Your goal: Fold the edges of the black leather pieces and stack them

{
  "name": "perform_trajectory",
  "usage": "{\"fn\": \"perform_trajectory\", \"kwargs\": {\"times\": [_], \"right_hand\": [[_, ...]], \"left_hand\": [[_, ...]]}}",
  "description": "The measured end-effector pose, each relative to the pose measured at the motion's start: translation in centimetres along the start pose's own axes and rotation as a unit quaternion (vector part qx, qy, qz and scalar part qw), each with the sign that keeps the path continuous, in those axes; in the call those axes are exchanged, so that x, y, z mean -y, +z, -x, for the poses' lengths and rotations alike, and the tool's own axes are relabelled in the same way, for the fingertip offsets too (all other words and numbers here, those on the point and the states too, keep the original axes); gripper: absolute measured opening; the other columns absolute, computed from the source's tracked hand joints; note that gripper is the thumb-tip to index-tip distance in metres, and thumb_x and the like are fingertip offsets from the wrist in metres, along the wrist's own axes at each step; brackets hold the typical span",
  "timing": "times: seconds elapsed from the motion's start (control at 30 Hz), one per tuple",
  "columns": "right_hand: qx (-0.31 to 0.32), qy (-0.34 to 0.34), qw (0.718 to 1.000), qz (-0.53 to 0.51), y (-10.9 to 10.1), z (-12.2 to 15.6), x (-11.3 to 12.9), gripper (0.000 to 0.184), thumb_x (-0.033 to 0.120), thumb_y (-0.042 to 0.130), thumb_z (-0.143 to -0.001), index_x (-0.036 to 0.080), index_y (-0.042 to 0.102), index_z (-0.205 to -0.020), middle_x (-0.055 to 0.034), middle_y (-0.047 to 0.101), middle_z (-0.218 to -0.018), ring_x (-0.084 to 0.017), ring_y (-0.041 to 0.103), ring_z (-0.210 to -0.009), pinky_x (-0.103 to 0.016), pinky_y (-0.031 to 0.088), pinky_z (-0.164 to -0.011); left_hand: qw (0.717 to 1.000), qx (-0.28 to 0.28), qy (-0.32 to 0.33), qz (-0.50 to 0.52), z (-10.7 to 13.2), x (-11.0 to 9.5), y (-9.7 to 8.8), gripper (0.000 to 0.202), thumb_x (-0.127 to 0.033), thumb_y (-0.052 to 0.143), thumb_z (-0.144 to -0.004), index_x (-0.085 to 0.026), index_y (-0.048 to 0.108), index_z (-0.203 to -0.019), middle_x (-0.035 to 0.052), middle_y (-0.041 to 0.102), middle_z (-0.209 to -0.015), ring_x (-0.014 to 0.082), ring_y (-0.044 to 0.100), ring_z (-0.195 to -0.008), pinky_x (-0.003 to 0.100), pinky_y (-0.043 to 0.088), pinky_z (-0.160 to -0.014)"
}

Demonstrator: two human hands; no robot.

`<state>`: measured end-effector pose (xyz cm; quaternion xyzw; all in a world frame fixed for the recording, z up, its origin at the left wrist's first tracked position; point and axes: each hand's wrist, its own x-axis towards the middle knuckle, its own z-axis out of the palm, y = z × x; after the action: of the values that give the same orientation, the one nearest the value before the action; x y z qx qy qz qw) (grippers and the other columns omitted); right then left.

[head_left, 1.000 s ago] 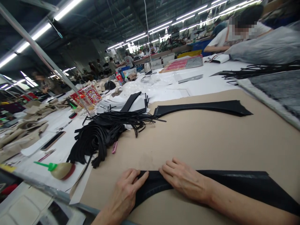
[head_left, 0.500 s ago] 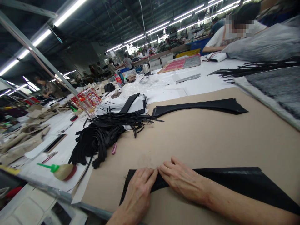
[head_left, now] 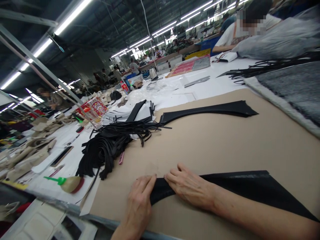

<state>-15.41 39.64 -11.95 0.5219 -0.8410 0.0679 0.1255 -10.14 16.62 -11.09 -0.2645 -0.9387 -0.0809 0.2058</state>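
L hand point(head_left: 140, 201) & R hand point(head_left: 188, 187) are both on the blk piece point(head_left: 250, 188), which lies on the tan sheet point(head_left: 200, 141) nr the worktop's point(head_left: 220, 80) front edge, prob. for easy reach. They're set close w/ a short bit of piece between, prob. to keep its far edge under control. Fingers of both bend down onto that edge; can't tell if pinching or just pressing. R forearm slants over the piece from lower R; L wrist rises from below. 2nd blk piece point(head_left: 207, 109) lies farther back.
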Motion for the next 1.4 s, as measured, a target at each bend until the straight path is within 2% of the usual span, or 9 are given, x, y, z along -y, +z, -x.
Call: {"fn": "perform_trajectory", "kwargs": {"times": [0.1,0.2,0.43,0.6,0.87,1.03,1.17,1.3,1.4], "right_hand": [[-0.007,0.000,1.000,0.003,0.1,-0.1,0.1,0.008,0.010,0.051,-0.095,0.012,0.058,-0.092,-0.0033,0.051,-0.087,-0.020,0.044,-0.079,-0.039,0.034,-0.075],[0.003,-0.005,1.000,-0.006,-0.1,0.1,-0.2,0.011,0.011,0.050,-0.096,0.013,0.058,-0.088,-0.0032,0.052,-0.087,-0.020,0.045,-0.078,-0.038,0.035,-0.074],[-0.022,-0.029,0.999,-0.006,-0.6,2.9,-2.2,0.012,0.012,0.048,-0.097,0.013,0.059,-0.091,-0.0036,0.054,-0.086,-0.019,0.045,-0.079,-0.036,0.035,-0.076],[-0.017,-0.007,1.000,-0.012,-1.3,5.1,-3.1,0.012,0.011,0.049,-0.097,0.013,0.060,-0.093,-0.0040,0.054,-0.086,-0.019,0.044,-0.078,-0.035,0.034,-0.074],[-0.003,-0.008,1.000,-0.002,-1.6,5.8,-3.0,0.011,0.010,0.050,-0.096,0.012,0.060,-0.100,-0.0050,0.054,-0.089,-0.020,0.043,-0.078,-0.036,0.034,-0.070],[0.002,-0.007,1.000,0.004,-1.6,6.1,-3.0,0.009,0.012,0.053,-0.094,0.012,0.060,-0.100,-0.0061,0.055,-0.092,-0.020,0.044,-0.080,-0.036,0.034,-0.069],[0.001,-0.006,1.000,0.006,-1.7,6.1,-3.0,0.009,0.012,0.053,-0.094,0.012,0.060,-0.100,-0.0060,0.055,-0.093,-0.020,0.044,-0.079,-0.036,0.034,-0.070],[0.002,-0.001,1.000,0.013,-1.9,6.0,-2.8,0.009,0.013,0.054,-0.094,0.011,0.060,-0.100,-0.0057,0.056,-0.093,-0.020,0.045,-0.080,-0.037,0.034,-0.071],[0.010,0.001,1.000,0.004,-2.1,6.0,-2.9,0.007,0.013,0.054,-0.094,0.012,0.061,-0.098,-0.0048,0.055,-0.090,-0.020,0.044,-0.078,-0.036,0.034,-0.069]], "left_hand": [[0.999,0.020,-0.007,0.040,-0.8,-3.1,2.3,0.055,0.003,0.033,-0.080,-0.013,0.054,-0.128,0.0106,0.064,-0.110,0.0200,0.058,-0.102,0.035,0.054,-0.088],[0.999,0.028,-0.027,0.039,-0.6,-3.8,3.4,0.056,0.004,0.034,-0.079,-0.013,0.054,-0.128,0.0104,0.064,-0.105,0.0212,0.059,-0.098,0.037,0.055,-0.085],[0.998,0.048,-0.012,0.030,-0.6,-3.3,3.0,0.059,0.004,0.034,-0.080,-0.016,0.053,-0.131,0.0087,0.063,-0.107,0.0214,0.057,-0.099,0.038,0.054,-0.086],[0.998,0.061,-0.008,0.028,-0.8,-3.7,2.8,0.059,0.002,0.035,-0.080,-0.020,0.055,-0.131,0.0083,0.062,-0.105,0.0216,0.056,-0.098,0.037,0.055,-0.085],[0.995,0.097,0.011,-0.026,-0.4,-3.1,3.3,0.068,0.003,0.037,-0.078,-0.026,0.048,-0.139,0.0077,0.058,-0.106,0.0215,0.055,-0.098,0.038,0.054,-0.086],[0.997,0.073,0.015,-0.031,-0.9,-3.4,2.8,0.066,0.005,0.038,-0.076,-0.024,0.054,-0.132,0.0094,0.057,-0.112,0.0221,0.055,-0.103,0.038,0.054,-0.086],[0.999,0.040,0.015,-0.024,-2.3,-4.8,2.5,0.056,0.004,0.037,-0.076,-0.019,0.062,-0.120,0.0111,0.058,-0.119,0.0240,0.055,-0.108,0.041,0.054,-0.088],[0.997,0.061,0.038,0.021,-3.5,-6.8,3.5,0.056,0.003,0.037,-0.077,-0.014,0.056,-0.127,0.0109,0.063,-0.112,0.0222,0.057,-0.101,0.038,0.054,-0.088],[0.997,0.052,0.064,-0.001,-3.2,-6.7,4.1,0.057,0.003,0.037,-0.075,-0.011,0.055,-0.127,0.0113,0.064,-0.110,0.0227,0.058,-0.099,0.038,0.053,-0.088]]}}
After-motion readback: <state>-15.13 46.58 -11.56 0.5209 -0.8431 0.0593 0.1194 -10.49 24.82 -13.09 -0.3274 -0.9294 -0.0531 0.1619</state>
